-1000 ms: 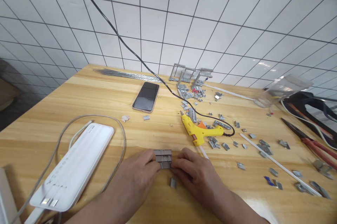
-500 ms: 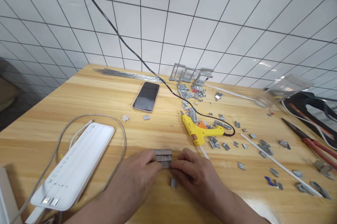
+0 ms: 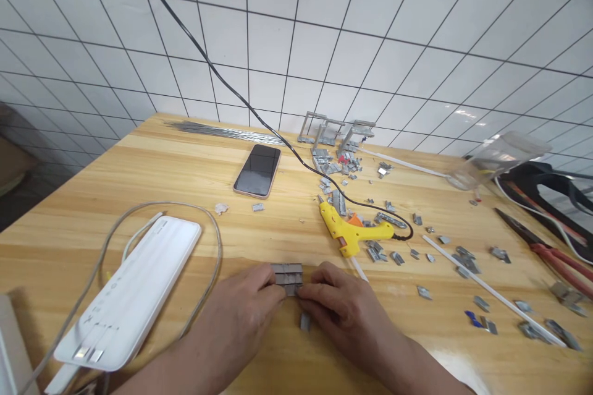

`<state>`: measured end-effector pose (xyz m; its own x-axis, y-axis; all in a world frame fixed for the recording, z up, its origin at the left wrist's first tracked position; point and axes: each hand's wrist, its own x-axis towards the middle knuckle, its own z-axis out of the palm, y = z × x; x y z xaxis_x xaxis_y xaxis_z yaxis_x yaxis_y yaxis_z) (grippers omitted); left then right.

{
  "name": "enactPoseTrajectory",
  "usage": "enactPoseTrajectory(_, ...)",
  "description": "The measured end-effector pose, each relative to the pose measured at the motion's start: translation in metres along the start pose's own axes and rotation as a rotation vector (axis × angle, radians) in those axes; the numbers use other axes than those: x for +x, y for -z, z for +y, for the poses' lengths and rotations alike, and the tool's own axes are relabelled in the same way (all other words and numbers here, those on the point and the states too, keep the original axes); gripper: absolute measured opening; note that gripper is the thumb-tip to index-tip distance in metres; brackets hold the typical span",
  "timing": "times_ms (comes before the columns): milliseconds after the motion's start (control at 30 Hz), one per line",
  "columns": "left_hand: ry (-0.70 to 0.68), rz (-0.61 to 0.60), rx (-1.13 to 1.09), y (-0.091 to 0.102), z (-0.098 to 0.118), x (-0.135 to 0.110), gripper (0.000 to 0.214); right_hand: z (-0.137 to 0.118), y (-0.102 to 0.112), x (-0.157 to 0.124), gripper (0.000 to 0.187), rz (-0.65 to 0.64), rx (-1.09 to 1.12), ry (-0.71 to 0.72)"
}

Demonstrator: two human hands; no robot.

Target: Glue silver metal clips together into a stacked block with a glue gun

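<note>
A small block of grey metal staple strips (image 3: pixel 286 276) lies on the wooden table (image 3: pixel 185 178) near its front edge. My left hand (image 3: pixel 241 316) presses on the block from the left with fingers closed round its edge. My right hand (image 3: pixel 340 310) pinches it from the right. One loose grey staple piece (image 3: pixel 304 321) lies just below the block, between my two hands. A yellow glue gun (image 3: pixel 356 230) lies on its side a little beyond my right hand, its black cord running up to the wall.
A white power bank (image 3: pixel 130 293) with a looped grey cable sits front left. A dark phone (image 3: pixel 257 170) lies mid-table, metal rods (image 3: pixel 222 131) and staple frames (image 3: pixel 336 130) at the back. Loose staples (image 3: pixel 463 259), white glue sticks (image 3: pixel 491 295), red-handled pliers (image 3: pixel 551 250) and a plastic cup (image 3: pixel 500 157) fill the right.
Almost nothing differs; my right hand's fingers have shifted slightly on the staple block, which stays in place.
</note>
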<state>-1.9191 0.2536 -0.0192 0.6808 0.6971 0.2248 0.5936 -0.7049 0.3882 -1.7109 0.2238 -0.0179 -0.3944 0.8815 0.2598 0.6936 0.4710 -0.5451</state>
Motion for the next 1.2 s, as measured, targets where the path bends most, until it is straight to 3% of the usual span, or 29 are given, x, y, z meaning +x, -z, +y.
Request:
enactPoseTrajectory(133,-0.022,0.041,-0.04,0.001,-0.003,-0.001,0.026,0.011,0.023,-0.003,0.012,0.171,-0.041,-0.03)
enactPoseTrajectory(200,-0.036,0.053,-0.073,0.002,-0.005,-0.002,0.026,0.023,0.038,-0.006,0.012,0.274,-0.162,-0.077)
enactPoseTrajectory(300,-0.055,0.078,-0.108,0.002,-0.007,-0.003,0.025,0.041,0.058,-0.011,0.017,0.329,-0.36,-0.092)
enactPoseTrajectory(500,-0.069,0.072,-0.101,0.0,-0.008,-0.003,0.024,0.068,0.065,-0.014,0.039,0.172,-0.64,-0.057)
enactPoseTrajectory(733,-0.008,0.052,-0.105,0.005,-0.007,-0.004,0.021,0.082,0.05,-0.007,0.038,0.134,-0.777,-0.092)
enactPoseTrajectory(867,0.045,0.018,-0.111,0.011,-0.007,-0.005,0.02,0.078,0.048,-0.007,0.039,0.185,-0.736,-0.093)
enactPoseTrajectory(1033,0.068,0.006,-0.098,0.014,-0.006,-0.007,0.022,0.06,0.058,-0.009,0.026,0.306,-0.532,-0.111)
enactPoseTrajectory(1200,0.056,-0.018,-0.08,0.014,-0.005,-0.006,0.026,0.026,0.065,-0.006,0.011,0.167,-0.157,-0.144)
